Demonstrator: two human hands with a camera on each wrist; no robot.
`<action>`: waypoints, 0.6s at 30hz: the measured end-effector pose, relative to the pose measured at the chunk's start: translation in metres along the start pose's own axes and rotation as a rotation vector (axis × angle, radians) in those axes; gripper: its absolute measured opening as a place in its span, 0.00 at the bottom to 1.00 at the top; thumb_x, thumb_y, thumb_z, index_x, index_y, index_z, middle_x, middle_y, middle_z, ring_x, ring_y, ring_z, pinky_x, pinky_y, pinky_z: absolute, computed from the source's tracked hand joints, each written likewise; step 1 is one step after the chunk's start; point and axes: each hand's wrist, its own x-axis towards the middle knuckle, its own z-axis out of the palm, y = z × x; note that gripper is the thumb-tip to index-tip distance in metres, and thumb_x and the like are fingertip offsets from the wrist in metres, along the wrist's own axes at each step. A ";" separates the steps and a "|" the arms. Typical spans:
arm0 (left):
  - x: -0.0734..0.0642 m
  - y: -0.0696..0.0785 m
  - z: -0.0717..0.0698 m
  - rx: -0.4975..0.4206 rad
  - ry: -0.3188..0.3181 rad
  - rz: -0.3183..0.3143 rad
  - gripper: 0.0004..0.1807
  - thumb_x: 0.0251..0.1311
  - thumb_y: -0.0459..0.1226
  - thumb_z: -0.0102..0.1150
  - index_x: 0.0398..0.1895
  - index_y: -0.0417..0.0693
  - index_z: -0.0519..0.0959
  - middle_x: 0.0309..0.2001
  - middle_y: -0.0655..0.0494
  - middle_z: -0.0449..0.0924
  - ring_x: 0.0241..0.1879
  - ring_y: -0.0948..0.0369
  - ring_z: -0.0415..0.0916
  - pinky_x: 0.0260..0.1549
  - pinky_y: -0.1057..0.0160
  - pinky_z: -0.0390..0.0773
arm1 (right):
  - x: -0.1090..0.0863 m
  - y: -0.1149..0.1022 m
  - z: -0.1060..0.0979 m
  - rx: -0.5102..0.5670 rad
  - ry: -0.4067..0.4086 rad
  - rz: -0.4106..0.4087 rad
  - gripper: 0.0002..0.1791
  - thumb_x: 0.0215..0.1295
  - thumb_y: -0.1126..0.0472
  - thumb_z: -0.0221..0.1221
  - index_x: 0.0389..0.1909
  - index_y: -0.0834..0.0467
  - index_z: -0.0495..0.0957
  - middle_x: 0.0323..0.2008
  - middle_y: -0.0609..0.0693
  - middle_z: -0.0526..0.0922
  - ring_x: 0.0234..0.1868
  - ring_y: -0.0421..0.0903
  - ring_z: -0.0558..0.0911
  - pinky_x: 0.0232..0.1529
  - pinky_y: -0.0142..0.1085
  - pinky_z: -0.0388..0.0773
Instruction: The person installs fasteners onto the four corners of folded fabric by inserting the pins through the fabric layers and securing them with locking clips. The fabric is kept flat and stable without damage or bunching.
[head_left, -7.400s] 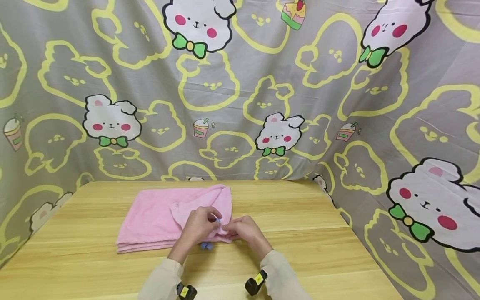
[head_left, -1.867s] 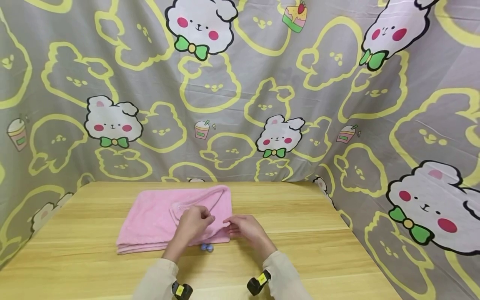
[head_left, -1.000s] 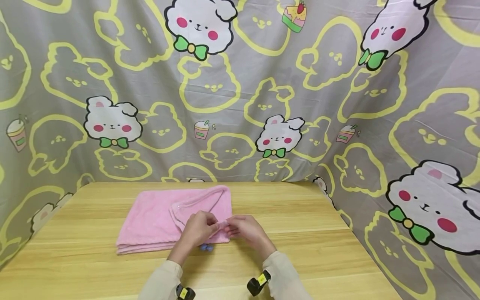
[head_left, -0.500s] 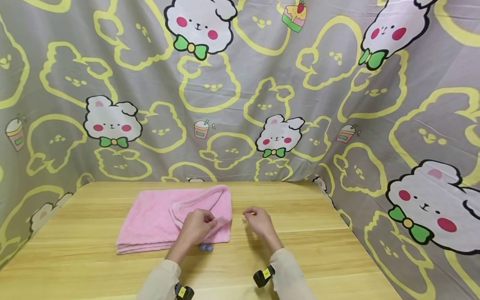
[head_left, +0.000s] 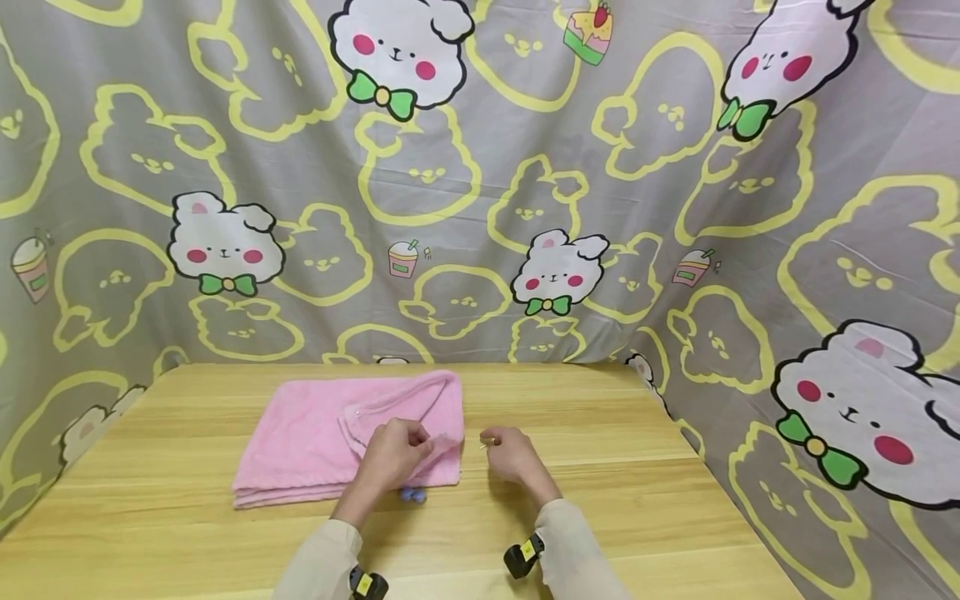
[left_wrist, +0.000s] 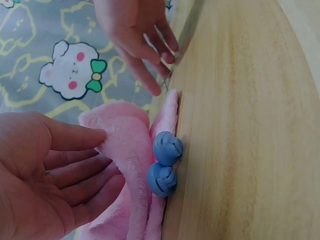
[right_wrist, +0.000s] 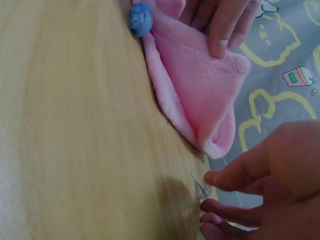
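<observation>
A pink plush cloth (head_left: 300,425) lies folded on the table, its near right corner lifted. My left hand (head_left: 395,454) pinches that raised corner between thumb and fingers; the left wrist view shows the flap of cloth (left_wrist: 125,132) standing up from the fold. Just right of the cloth, my right hand (head_left: 513,454) holds a small pin (right_wrist: 199,185) with a thin metal point and a clear base between thumb and fingers. Two round blue plastic pieces (left_wrist: 167,148) with slots in them sit side by side at the cloth's near edge.
The wooden table (head_left: 600,500) runs back to a grey curtain (head_left: 465,208) printed with yellow outlines and white rabbits, which also hangs along both sides. Black wrist cameras (head_left: 522,557) are strapped over the light sleeves (head_left: 577,554).
Earlier both hands met at the cloth's corner, with a small blue piece between them at first. My right hand has since drawn away rightward with the pin and turned; the left keeps the corner.
</observation>
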 end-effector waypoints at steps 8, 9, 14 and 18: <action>-0.001 -0.002 0.000 0.006 -0.003 0.002 0.06 0.58 0.33 0.70 0.24 0.46 0.85 0.22 0.60 0.82 0.25 0.63 0.74 0.32 0.59 0.75 | -0.003 0.000 0.000 0.038 -0.013 0.058 0.15 0.57 0.73 0.53 0.42 0.64 0.83 0.34 0.55 0.82 0.19 0.42 0.73 0.22 0.32 0.69; -0.001 -0.003 -0.001 0.007 -0.003 0.002 0.05 0.57 0.33 0.69 0.24 0.46 0.85 0.22 0.60 0.82 0.25 0.63 0.74 0.32 0.59 0.75 | -0.003 0.000 0.000 0.032 -0.017 0.065 0.14 0.56 0.73 0.52 0.40 0.63 0.83 0.31 0.54 0.81 0.18 0.41 0.70 0.22 0.31 0.67; 0.000 -0.002 -0.001 0.013 -0.005 -0.010 0.05 0.58 0.33 0.69 0.25 0.47 0.85 0.23 0.60 0.83 0.26 0.63 0.75 0.32 0.59 0.76 | -0.003 0.000 -0.003 -0.014 -0.027 0.087 0.17 0.51 0.76 0.49 0.32 0.60 0.84 0.36 0.58 0.83 0.22 0.44 0.65 0.23 0.32 0.62; 0.000 -0.002 -0.001 0.021 -0.002 -0.009 0.05 0.58 0.33 0.69 0.25 0.47 0.85 0.23 0.59 0.83 0.26 0.63 0.75 0.32 0.58 0.76 | -0.004 0.000 -0.005 -0.031 -0.039 0.083 0.17 0.48 0.76 0.49 0.28 0.58 0.84 0.38 0.59 0.83 0.24 0.45 0.67 0.23 0.33 0.63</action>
